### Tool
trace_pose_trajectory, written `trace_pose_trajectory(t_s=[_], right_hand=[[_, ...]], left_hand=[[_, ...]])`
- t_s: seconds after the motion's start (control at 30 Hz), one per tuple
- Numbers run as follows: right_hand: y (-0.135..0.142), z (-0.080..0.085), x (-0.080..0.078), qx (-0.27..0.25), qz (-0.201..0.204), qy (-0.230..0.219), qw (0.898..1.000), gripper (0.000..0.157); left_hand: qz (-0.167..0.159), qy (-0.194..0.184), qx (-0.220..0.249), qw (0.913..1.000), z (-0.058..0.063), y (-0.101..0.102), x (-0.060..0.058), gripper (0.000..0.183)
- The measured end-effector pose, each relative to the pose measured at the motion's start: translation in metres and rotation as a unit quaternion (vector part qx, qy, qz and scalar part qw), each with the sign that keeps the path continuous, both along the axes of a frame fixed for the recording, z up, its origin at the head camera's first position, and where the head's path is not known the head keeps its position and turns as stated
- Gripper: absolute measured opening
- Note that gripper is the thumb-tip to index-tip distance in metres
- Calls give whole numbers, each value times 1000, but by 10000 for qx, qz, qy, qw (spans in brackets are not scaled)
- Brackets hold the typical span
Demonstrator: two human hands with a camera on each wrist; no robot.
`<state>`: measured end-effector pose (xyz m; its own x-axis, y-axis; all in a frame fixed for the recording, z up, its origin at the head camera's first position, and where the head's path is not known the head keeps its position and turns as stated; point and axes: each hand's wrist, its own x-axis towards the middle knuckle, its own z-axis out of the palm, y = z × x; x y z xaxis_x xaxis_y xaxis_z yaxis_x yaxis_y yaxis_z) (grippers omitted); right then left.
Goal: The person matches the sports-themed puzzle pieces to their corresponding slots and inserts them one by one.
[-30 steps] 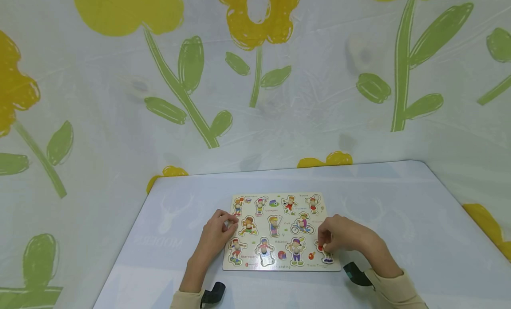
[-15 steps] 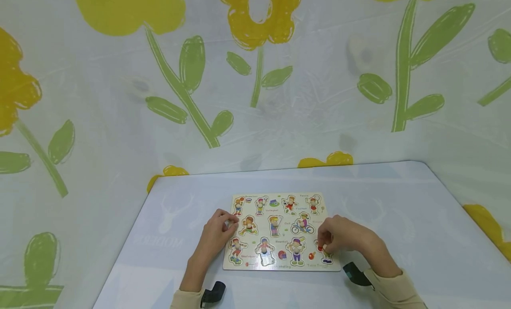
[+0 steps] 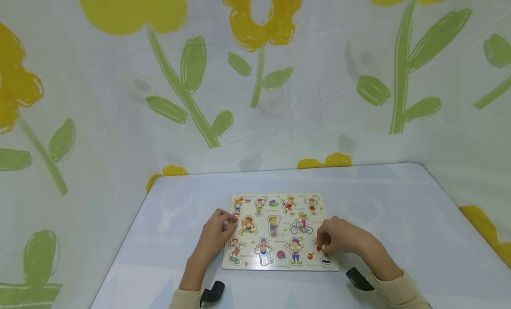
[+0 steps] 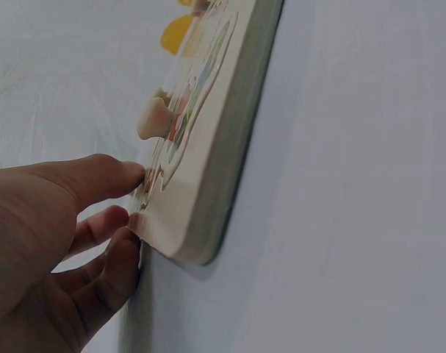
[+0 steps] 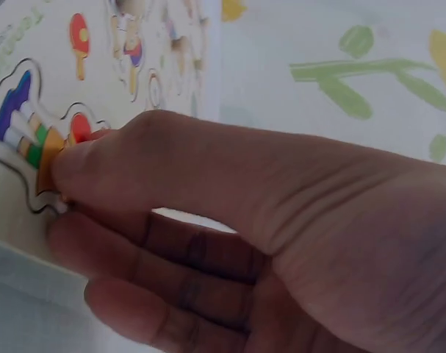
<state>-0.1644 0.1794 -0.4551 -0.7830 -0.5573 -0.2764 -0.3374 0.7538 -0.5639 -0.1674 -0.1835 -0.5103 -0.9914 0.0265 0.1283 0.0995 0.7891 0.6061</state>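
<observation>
A wooden peg puzzle board [image 3: 261, 232] with several sports-figure pieces lies on the table. My left hand [image 3: 215, 232] holds the board's left edge; in the left wrist view the thumb [image 4: 112, 176] rests on its top near a wooden knob [image 4: 155, 118], the other fingers curled at its side. At the board's near right corner, my right hand [image 3: 345, 238] pinches the table tennis figure piece [image 5: 35, 140] between thumb and fingers. That piece lies at its outlined recess; the fingers hide its upper part and knob. I cannot tell whether it is fully seated.
The pale table [image 3: 159, 264] extends around the board on all sides. Behind it hangs a white curtain [image 3: 311, 114] printed with yellow flowers and green leaves. A black wrist device [image 3: 213, 292] sits by the left sleeve, another [image 3: 359, 280] by the right.
The head view has shifted very slightly. Both hands stay at the same spots on the board, and the right fingers remain on the table tennis figure piece.
</observation>
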Motion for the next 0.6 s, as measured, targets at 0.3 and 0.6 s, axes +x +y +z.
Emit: trace_pose_trajectory(t_s=[0.3,0.6], right_hand=[[8,-7,2,-82,139,145,9998,15],[17,-16,13,-134,-251,803,9964,7]], left_hand=[[-31,-5,44,10000,-1,5,0,11],[-80,-12,-118,9999,3,4,1,9]])
